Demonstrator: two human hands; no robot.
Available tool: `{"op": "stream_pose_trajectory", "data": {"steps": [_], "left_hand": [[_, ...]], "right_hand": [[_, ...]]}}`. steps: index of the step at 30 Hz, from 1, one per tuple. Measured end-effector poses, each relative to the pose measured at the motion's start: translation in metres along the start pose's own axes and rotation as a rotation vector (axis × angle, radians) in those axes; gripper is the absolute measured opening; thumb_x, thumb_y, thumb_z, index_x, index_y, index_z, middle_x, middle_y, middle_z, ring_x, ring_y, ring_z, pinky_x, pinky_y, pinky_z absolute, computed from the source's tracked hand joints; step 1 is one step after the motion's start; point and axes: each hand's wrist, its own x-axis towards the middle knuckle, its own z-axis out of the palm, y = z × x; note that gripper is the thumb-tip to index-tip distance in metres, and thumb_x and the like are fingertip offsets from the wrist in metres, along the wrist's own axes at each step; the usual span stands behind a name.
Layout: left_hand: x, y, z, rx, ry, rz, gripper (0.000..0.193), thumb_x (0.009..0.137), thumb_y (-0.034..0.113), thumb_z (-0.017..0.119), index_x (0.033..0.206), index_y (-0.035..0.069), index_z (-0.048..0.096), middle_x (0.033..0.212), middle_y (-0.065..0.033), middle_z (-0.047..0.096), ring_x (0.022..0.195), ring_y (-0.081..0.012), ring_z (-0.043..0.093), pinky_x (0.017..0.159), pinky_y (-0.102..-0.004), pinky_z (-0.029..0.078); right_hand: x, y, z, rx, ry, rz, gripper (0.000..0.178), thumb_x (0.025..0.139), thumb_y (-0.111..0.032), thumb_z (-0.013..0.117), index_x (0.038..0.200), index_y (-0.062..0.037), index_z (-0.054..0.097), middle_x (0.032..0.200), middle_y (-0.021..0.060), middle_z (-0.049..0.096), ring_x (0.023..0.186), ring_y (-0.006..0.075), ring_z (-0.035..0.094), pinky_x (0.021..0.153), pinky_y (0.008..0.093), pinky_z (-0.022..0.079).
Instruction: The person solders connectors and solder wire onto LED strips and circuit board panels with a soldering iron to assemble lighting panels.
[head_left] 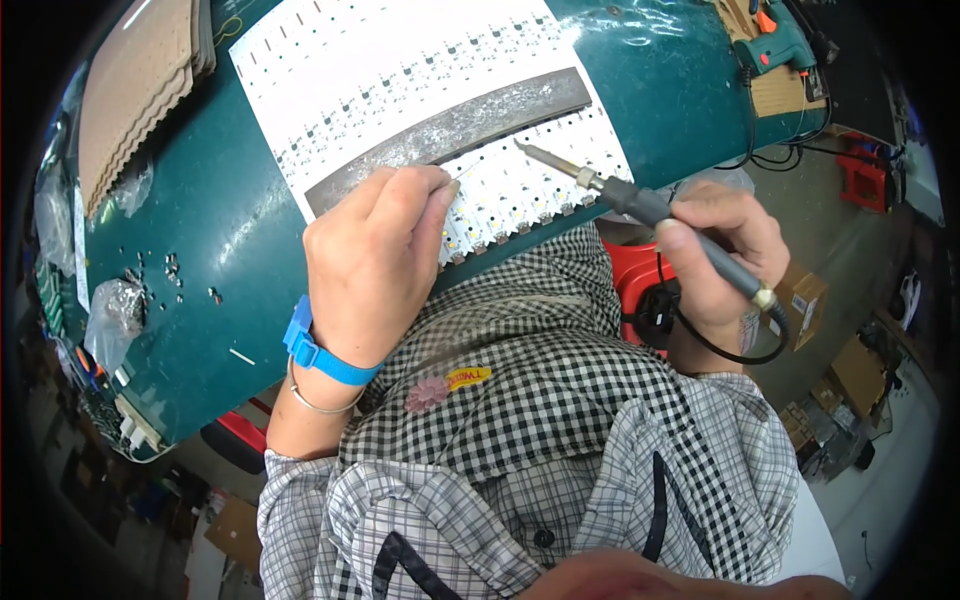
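Note:
A white panel of LED strips point(400, 70) lies on the green table point(210, 230), with a grey metal bar point(450, 135) laid across it. My left hand point(375, 260) rests on the panel's near edge, fingertips pinched on a thin solder wire point(466, 168) by the bar. A blue wrist strap point(315, 350) circles that wrist. My right hand point(715, 250) grips a soldering iron point(640, 205) like a pen; its tip point(520, 146) hovers over the strips just right of my left fingers. The iron's black cord point(720, 345) loops below.
A stack of tan perforated boards point(135, 90) sits at the far left. Small loose parts point(170, 270) and plastic bags point(115, 310) lie on the left of the table. A green power drill point(775, 45) rests at the far right. Cardboard boxes point(850, 370) stand on the floor.

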Motion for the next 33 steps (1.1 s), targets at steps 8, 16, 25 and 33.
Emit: {"op": "stream_pose_trajectory", "data": {"steps": [8,16,25,33], "left_hand": [[0.003,-0.002,0.011,0.037,0.004,0.049,0.009,0.081,0.001,0.072,0.088,0.002,0.066,0.079,-0.011,0.069,0.065,-0.0248,0.066,0.057,-0.0298,0.051],[0.002,-0.004,0.018,0.064,-0.018,0.053,0.01,0.08,0.002,0.072,0.088,0.003,0.066,0.079,-0.0115,0.068,0.066,-0.0262,0.067,0.058,-0.0311,0.052],[-0.001,-0.005,0.018,0.072,-0.031,0.102,0.011,0.079,0.002,0.074,0.087,0.003,0.066,0.075,-0.0107,0.066,0.063,-0.0256,0.065,0.056,-0.0319,0.051],[0.0,0.011,-0.015,0.002,0.051,0.04,0.014,0.078,-0.001,0.072,0.085,0.004,0.061,0.073,-0.0116,0.063,0.062,-0.0287,0.062,0.054,-0.0343,0.049]], "right_hand": [[-0.002,0.003,0.012,-0.13,-0.073,0.042,0.018,0.074,-0.005,0.081,0.08,-0.0011,0.065,0.061,0.0037,0.062,0.05,0.0065,0.054,0.042,0.0202,0.033],[0.002,-0.003,0.014,-0.188,-0.113,-0.017,0.02,0.072,-0.007,0.083,0.079,-0.0012,0.065,0.061,0.0066,0.063,0.048,0.0089,0.057,0.041,0.0206,0.037],[0.003,-0.003,0.015,-0.244,-0.174,-0.156,0.021,0.071,-0.004,0.083,0.078,0.0017,0.064,0.06,0.0083,0.063,0.047,0.0094,0.057,0.041,0.0203,0.038],[0.004,-0.001,-0.019,0.222,0.321,0.083,0.009,0.081,0.002,0.071,0.087,0.0035,0.064,0.075,0.0097,0.066,0.056,0.0083,0.058,0.05,0.0189,0.044]]}}
